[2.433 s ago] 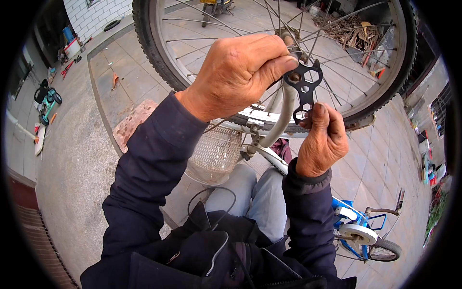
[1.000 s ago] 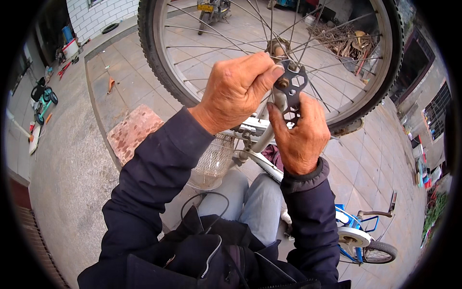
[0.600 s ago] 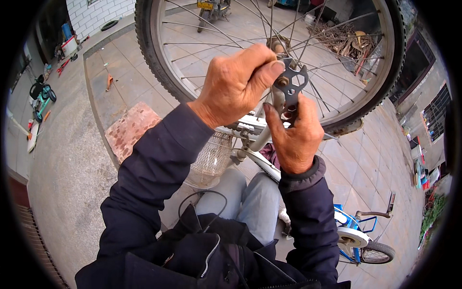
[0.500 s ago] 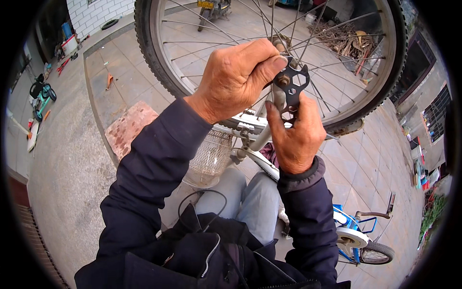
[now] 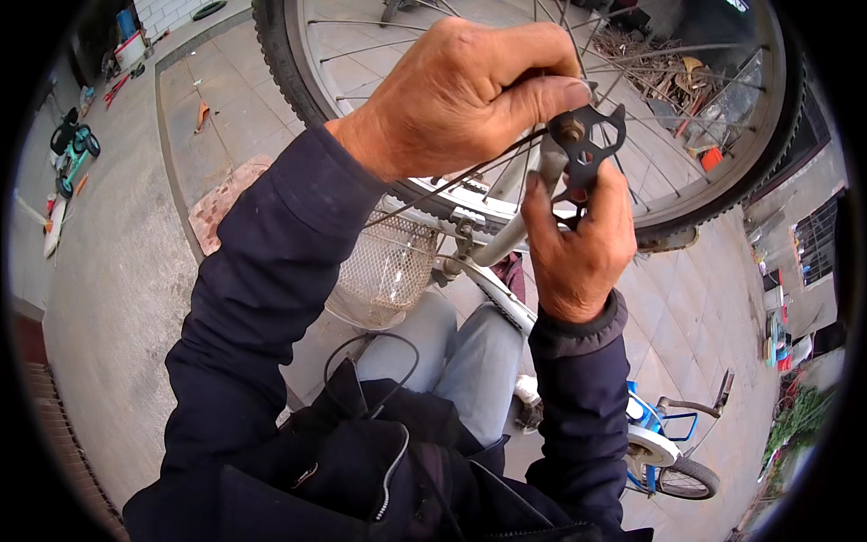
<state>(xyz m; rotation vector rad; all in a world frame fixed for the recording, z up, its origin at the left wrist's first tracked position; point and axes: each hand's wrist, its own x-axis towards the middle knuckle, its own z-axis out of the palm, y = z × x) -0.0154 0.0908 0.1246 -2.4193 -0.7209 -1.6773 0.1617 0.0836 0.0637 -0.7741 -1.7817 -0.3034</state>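
Observation:
My left hand (image 5: 461, 99) is closed, thumb and forefinger pinched at the upper end of a flat black multi-hole wrench (image 5: 596, 144). Lower down, my right hand (image 5: 591, 253) grips the same wrench between thumb and fingers. The wrench lies against the axle nut (image 5: 572, 132) at the hub of a bicycle wheel (image 5: 291, 72); whether a hole fits round the nut I cannot tell. A pale fork leg (image 5: 508, 237) runs down from the axle. The wheel is raised in front of me, above a wire mesh basket (image 5: 386, 271). My left hand hides part of the spokes.
A small blue bicycle (image 5: 664, 438) lies at the lower right. A reddish slab (image 5: 221, 203) rests on the paving to the left, with a small green-wheeled ride-on (image 5: 77, 154) farther off. Sticks and scraps (image 5: 677, 86) are piled behind the wheel.
Both hands and the wrench sit farther right in view, and the left hand also higher. The scene has shifted along with them. Both hands keep their hold.

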